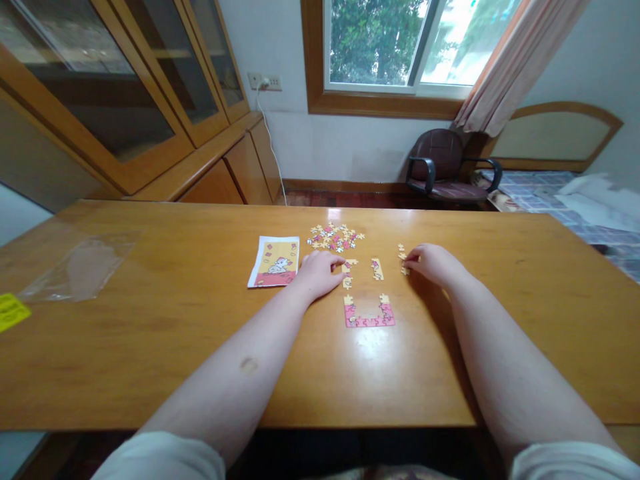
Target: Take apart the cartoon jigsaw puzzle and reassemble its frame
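Observation:
My left hand (pixel 323 272) lies on the table beside a joined yellow puzzle strip (pixel 347 273), its fingertips at the strip's left edge and its fingers apart. On the right, my right hand (pixel 429 264) pinches at a yellow puzzle piece (pixel 405 271) in a short column of loose pieces. Between the hands is another small joined section (pixel 377 269). Nearer to me, a U-shaped pink and yellow section (pixel 370 321) lies flat. A pile of loose pieces (pixel 334 237) sits farther back. The picture sheet (pixel 274 262) with a white animal is left of my left hand.
The wooden table (pixel 175 347) spans the view. A clear plastic bag (pixel 87 267) and a yellow label (pixel 13 311) lie at its left. Beyond it are a glass-door cabinet (pixel 165 67), an armchair (pixel 443 167) and a bed (pixel 540 200).

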The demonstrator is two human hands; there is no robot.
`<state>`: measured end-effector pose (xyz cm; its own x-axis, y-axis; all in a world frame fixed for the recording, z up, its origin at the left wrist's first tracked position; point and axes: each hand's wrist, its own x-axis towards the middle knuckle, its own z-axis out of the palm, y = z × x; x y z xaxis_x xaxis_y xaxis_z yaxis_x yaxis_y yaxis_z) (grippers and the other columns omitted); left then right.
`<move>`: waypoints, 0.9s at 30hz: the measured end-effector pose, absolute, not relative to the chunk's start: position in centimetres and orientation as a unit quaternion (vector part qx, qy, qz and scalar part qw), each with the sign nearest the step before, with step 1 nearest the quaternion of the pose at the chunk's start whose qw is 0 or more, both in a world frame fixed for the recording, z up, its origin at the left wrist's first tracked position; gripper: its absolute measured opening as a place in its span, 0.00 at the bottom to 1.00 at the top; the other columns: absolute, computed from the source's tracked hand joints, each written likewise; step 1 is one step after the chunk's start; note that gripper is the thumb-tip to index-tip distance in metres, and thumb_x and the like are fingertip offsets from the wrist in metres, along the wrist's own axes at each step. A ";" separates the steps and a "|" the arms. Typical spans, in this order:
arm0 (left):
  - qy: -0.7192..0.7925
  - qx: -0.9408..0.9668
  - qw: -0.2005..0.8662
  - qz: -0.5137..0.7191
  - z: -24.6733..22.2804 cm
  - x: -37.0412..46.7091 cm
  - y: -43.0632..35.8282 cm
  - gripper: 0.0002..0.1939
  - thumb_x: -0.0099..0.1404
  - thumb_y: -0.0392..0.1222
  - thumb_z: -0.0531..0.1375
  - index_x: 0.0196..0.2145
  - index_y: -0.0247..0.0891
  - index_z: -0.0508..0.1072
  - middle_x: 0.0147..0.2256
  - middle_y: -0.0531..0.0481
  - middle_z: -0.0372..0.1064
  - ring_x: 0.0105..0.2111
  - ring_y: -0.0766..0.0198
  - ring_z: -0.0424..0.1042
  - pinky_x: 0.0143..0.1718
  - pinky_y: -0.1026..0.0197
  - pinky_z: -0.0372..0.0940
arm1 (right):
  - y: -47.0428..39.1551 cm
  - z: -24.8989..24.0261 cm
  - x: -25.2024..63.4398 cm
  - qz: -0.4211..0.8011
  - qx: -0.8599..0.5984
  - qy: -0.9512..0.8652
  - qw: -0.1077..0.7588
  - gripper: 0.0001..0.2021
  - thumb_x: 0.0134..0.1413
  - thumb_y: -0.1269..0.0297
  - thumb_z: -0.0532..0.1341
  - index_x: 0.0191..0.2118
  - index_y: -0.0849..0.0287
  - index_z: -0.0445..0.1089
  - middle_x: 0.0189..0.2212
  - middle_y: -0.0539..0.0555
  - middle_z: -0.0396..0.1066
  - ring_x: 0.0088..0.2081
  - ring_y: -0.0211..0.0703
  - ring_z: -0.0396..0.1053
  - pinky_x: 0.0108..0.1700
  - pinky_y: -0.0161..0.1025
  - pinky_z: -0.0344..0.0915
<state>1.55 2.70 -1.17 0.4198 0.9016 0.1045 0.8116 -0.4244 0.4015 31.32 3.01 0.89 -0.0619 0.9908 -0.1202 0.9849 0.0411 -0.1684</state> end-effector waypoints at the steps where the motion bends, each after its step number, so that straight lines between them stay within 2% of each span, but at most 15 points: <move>1: 0.516 0.829 0.148 0.154 -1.1 1.6 2.7 0.17 0.59 0.51 0.60 0.44 0.46 0.78 0.35 0.50 0.75 0.37 0.57 0.70 0.39 0.57 0.63 | 3.0 1.0 31.3 0.100 -0.688 -0.718 0.016 0.09 0.52 0.61 0.61 0.32 0.56 0.78 0.33 0.55 0.77 0.33 0.43 0.71 0.33 0.34 0.61; 4: 0.520 0.826 0.153 0.156 -1.0 1.6 2.7 0.17 0.59 0.51 0.60 0.43 0.45 0.78 0.35 0.49 0.75 0.37 0.57 0.70 0.40 0.57 0.63 | 2.8 1.1 31.4 0.105 -0.680 -0.725 0.039 0.08 0.51 0.63 0.61 0.34 0.55 0.78 0.34 0.54 0.77 0.34 0.42 0.71 0.35 0.33 0.62; 8: 0.521 0.823 0.154 0.164 -1.0 1.6 2.7 0.16 0.59 0.51 0.60 0.43 0.45 0.78 0.35 0.49 0.75 0.38 0.57 0.70 0.40 0.57 0.63 | 2.9 0.9 31.7 0.138 -0.644 -0.751 0.053 0.12 0.52 0.71 0.59 0.38 0.53 0.79 0.38 0.53 0.76 0.37 0.41 0.72 0.40 0.33 0.63; 13: 0.520 0.824 0.155 0.165 -1.0 1.6 2.7 0.16 0.59 0.50 0.59 0.43 0.44 0.78 0.35 0.49 0.74 0.37 0.58 0.70 0.40 0.58 0.63 | 3.1 0.8 32.4 0.146 -0.650 -0.745 0.043 0.13 0.54 0.71 0.57 0.39 0.54 0.79 0.39 0.54 0.76 0.39 0.43 0.72 0.42 0.35 0.64; 21: 0.526 0.819 0.158 0.164 -1.2 1.6 2.7 0.16 0.59 0.51 0.59 0.43 0.45 0.78 0.34 0.49 0.74 0.37 0.58 0.70 0.41 0.58 0.63 | 3.3 0.2 32.9 0.159 -0.638 -0.752 0.041 0.15 0.49 0.73 0.58 0.39 0.54 0.79 0.38 0.53 0.77 0.38 0.43 0.73 0.41 0.34 0.65; 27: 0.525 0.820 0.156 0.167 -1.2 1.6 2.7 0.16 0.59 0.50 0.59 0.43 0.45 0.78 0.34 0.49 0.74 0.37 0.57 0.69 0.41 0.57 0.63 | 3.4 0.3 33.0 0.131 -0.694 -0.708 0.010 0.08 0.46 0.67 0.63 0.35 0.56 0.78 0.33 0.55 0.77 0.33 0.44 0.72 0.33 0.35 0.63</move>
<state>1.59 2.70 -1.19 0.3935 0.9127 0.1100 0.8086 -0.4006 0.4310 33.05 3.40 0.34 -0.0363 0.9853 -0.1671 0.9798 0.0022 -0.2000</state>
